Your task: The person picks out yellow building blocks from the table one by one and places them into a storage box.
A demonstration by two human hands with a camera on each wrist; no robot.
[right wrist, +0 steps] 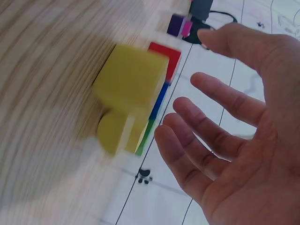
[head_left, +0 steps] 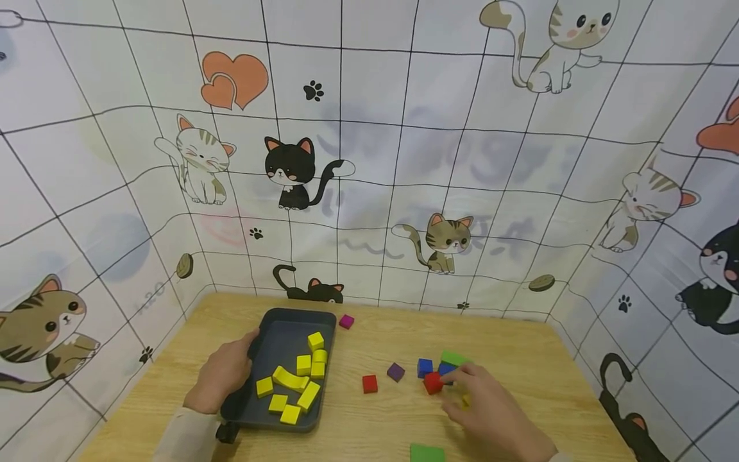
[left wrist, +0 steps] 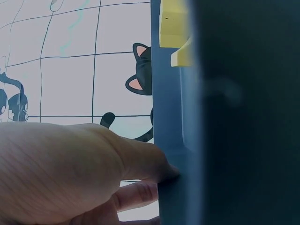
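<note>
My left hand (head_left: 222, 372) grips the left edge of a dark grey tray (head_left: 276, 353), thumb over the rim and fingers outside it. Several yellow blocks (head_left: 290, 414) lie inside, among them a curved one (head_left: 290, 379). On the right, my right hand (head_left: 491, 410) is held with spread, loosely bent fingers, nothing between them. A yellow cube (right wrist: 131, 75) and a rounded yellow block (right wrist: 112, 133) lie close to it in the right wrist view; the hand mostly hides them from the head. Just beyond its fingertips are a red cube (head_left: 433, 383), blue cubes (head_left: 424, 367) and a green block (head_left: 454, 358).
Between tray and right hand lie another red cube (head_left: 369, 384) and a purple cube (head_left: 395, 371). A magenta cube (head_left: 346, 321) sits by the tray's far right corner. A green flat block (head_left: 427, 453) is at the near edge. Cat-printed cloth (head_left: 369, 160) surrounds the wooden table (head_left: 375, 417).
</note>
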